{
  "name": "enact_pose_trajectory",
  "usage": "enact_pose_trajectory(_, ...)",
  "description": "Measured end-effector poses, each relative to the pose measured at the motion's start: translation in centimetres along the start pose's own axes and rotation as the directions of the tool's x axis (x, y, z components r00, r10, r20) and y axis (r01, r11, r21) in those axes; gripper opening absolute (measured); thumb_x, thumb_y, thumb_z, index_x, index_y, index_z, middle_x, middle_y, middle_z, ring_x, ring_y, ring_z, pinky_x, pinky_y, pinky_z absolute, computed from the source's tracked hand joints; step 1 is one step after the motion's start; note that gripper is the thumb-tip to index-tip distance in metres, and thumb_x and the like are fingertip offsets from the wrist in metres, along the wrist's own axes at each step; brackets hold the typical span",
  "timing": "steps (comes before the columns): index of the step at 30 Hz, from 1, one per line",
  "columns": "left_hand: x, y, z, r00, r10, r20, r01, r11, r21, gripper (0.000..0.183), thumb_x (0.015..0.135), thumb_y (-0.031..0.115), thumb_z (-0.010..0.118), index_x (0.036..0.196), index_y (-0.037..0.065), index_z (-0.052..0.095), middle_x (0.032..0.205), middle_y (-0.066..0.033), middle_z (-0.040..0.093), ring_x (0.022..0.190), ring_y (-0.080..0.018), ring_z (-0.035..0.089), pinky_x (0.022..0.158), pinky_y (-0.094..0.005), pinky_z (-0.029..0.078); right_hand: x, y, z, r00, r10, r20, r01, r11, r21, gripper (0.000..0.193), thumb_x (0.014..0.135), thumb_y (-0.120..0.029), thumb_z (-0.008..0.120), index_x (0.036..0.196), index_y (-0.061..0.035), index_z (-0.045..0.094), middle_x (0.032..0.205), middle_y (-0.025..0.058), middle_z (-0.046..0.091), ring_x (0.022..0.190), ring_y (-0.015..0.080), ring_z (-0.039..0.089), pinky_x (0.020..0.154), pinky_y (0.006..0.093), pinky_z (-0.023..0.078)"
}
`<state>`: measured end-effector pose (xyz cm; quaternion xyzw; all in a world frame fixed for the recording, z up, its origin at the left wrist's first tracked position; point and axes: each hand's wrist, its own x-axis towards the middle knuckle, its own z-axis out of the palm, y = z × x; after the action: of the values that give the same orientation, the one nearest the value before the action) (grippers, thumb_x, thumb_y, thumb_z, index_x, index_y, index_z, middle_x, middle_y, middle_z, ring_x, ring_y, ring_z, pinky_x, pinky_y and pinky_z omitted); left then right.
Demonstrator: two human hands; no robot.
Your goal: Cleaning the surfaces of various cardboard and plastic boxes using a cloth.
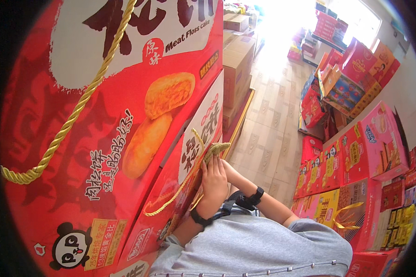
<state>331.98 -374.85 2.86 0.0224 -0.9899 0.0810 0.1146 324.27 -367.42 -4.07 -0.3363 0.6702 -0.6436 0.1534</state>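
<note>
My left hand (214,181) is in front of me, fingers close together and bent over a crumpled greenish-tan cloth (217,148). The cloth sticks out past the fingertips, against the side of a red gift box (178,182) with a thin gold cord handle (171,201). Behind the left hand, my right hand (226,169) reaches in from the right toward the same cloth. Its fingers are mostly hidden. Black straps (250,198) circle both wrists. Closer on the left stands a larger red cake box (78,138) with pictured pastries and a thick gold rope handle (85,94).
Brown cartons (239,55) are stacked beyond the red boxes. A tiled floor aisle (275,115) runs toward a bright window (360,18). Along the right stand rows of red, pink and yellow gift boxes (351,152), with more boxes piled on shelves behind (346,87).
</note>
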Motion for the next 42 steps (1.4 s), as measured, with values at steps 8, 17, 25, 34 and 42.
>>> enact_pose_trajectory(8, 0.5, -1.5, -6.2, 0.982, -0.032, -0.187, -0.011, 0.975, -0.224, 0.054, 0.082, 0.018, 0.042, 0.130, -0.004, 0.037, 0.137, -0.0179, 0.036, 0.130, -0.0259, 0.032, 0.107, -0.0414, 0.023, 2.5, -9.4, -0.4, 0.996, -0.071, -0.048, 0.070, 0.997, -0.029, 0.041, 0.080, -0.012, 0.061, 0.115, 0.0020, 0.046, 0.103, 0.0128, 0.058, 0.091, 0.0207, 0.056, 0.080, 0.0326, 0.046)
enact_pose_trajectory(17, 0.7, -1.3, -4.3, 0.982, -0.059, -0.182, 0.002, 0.954, -0.299, 0.054, 0.082, 0.017, 0.040, 0.130, -0.006, 0.035, 0.135, -0.0191, 0.039, 0.128, -0.0262, 0.034, 0.107, -0.0389, 0.023, 3.0, -7.5, -0.5, 0.992, -0.035, -0.117, 0.021, 0.992, -0.123, 0.037, 0.079, -0.018, 0.061, 0.109, 0.0014, 0.050, 0.095, 0.0194, 0.061, 0.083, 0.0337, 0.060, 0.073, 0.0375, 0.048)
enact_pose_trajectory(25, -0.8, -0.5, -1.2, 0.999, 0.037, 0.002, -0.036, 0.997, -0.066, 0.060, 0.077, 0.022, 0.051, 0.126, -0.010, 0.039, 0.127, -0.0202, 0.047, 0.122, -0.0283, 0.040, 0.106, -0.0430, 0.024, 0.5, -1.9, -0.5, 0.987, 0.099, 0.129, -0.024, 0.872, -0.489, 0.029, 0.080, -0.020, 0.057, 0.102, 0.0000, 0.056, 0.097, 0.0223, 0.060, 0.089, 0.0364, 0.057, 0.073, 0.0412, 0.047)
enact_pose_trajectory(34, -2.1, -1.3, -4.1, 0.996, 0.027, 0.090, -0.025, 1.000, -0.018, 0.064, 0.071, 0.027, 0.060, 0.121, -0.009, 0.044, 0.111, -0.0183, 0.054, 0.112, -0.0271, 0.046, 0.104, -0.0405, 0.027, 0.7, -5.4, -0.2, 0.838, 0.339, 0.427, -0.260, 0.937, -0.234, 0.031, 0.082, -0.025, 0.063, 0.100, -0.0009, 0.058, 0.093, 0.0147, 0.062, 0.086, 0.0238, 0.058, 0.074, 0.0352, 0.045)
enact_pose_trajectory(42, -0.7, -2.3, -8.5, 0.959, 0.013, -0.284, -0.089, 0.963, -0.254, 0.065, 0.071, 0.019, 0.059, 0.129, -0.002, 0.038, 0.126, -0.0202, 0.044, 0.117, -0.0317, 0.042, 0.102, -0.0412, 0.031, 2.7, -13.3, -1.2, 0.993, -0.119, -0.011, 0.111, 0.951, -0.288, 0.023, 0.073, -0.014, 0.061, 0.089, 0.0019, 0.057, 0.079, 0.0203, 0.059, 0.071, 0.0372, 0.057, 0.064, 0.0372, 0.048)
